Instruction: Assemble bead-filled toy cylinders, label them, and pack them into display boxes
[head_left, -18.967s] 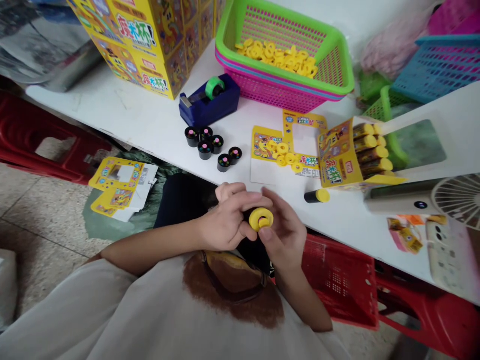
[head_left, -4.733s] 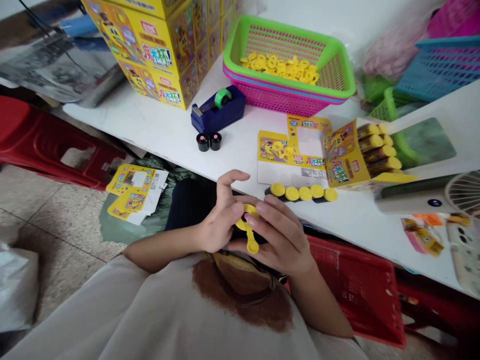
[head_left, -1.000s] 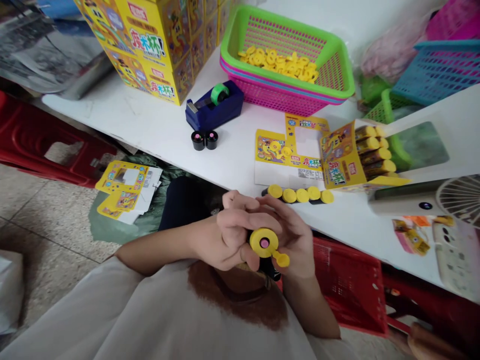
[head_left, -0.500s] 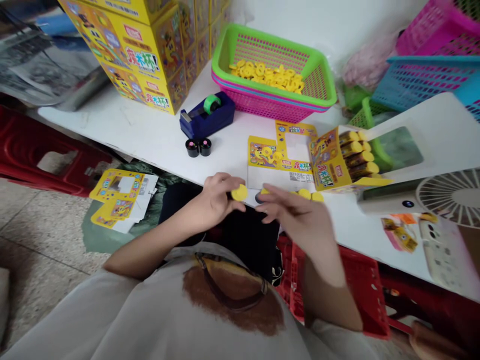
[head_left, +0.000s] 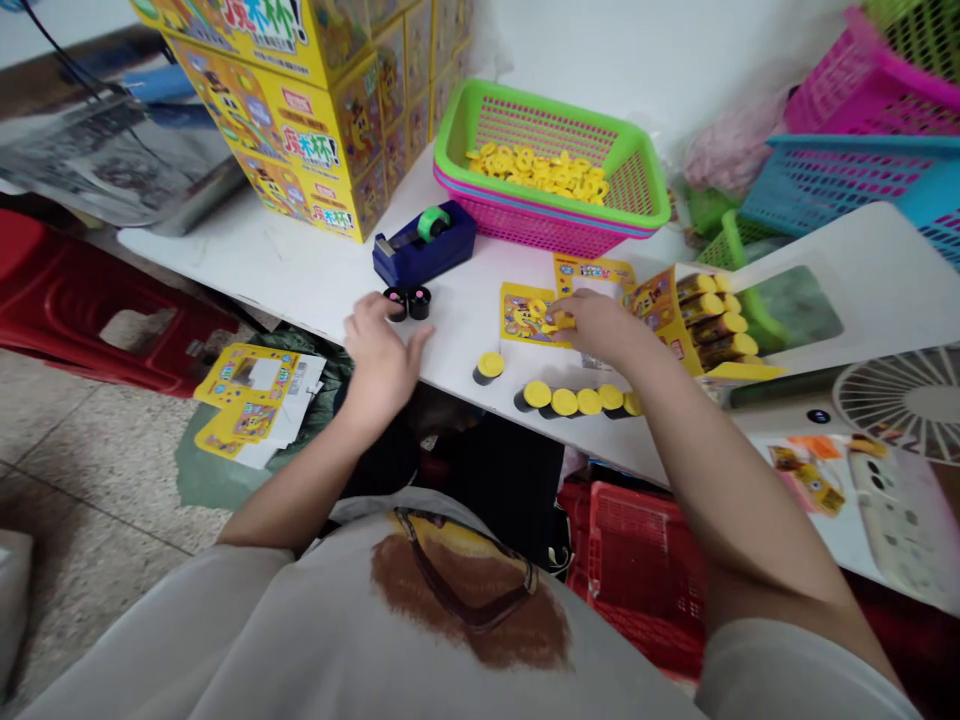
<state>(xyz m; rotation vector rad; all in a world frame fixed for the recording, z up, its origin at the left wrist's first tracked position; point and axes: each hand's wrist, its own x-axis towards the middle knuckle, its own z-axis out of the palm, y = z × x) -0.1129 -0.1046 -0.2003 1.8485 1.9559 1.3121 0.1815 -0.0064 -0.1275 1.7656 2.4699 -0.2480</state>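
My left hand (head_left: 382, 355) reaches over the table edge with thumb and fingers apart. Its fingertips are at two small black cups (head_left: 418, 301) with pink inside; whether they touch the nearer one is unclear. Over a flattened yellow box (head_left: 514, 325), my right hand (head_left: 596, 322) has its fingers bent down, fingertips together at a yellow lid. Another yellow lid (head_left: 535, 311) lies just left of them. One black cup with a yellow lid (head_left: 489, 367) stands alone between the hands. A row of several lidded cups (head_left: 564, 402) lines the front edge, partly behind my right forearm.
Behind stand a blue tape dispenser (head_left: 427, 250) and a green basket (head_left: 649, 190) holding yellow lids. An open box (head_left: 664, 305) of filled tubes lies right, beside a fan (head_left: 919, 400). Yellow boxes (head_left: 300, 130) are stacked left. Flattened boxes (head_left: 247, 400) lie below the table's left side.
The lidded cup from my left hand now stands on the table. My left hand moved left to the black cups. My right hand left the row and moved up to the lids.
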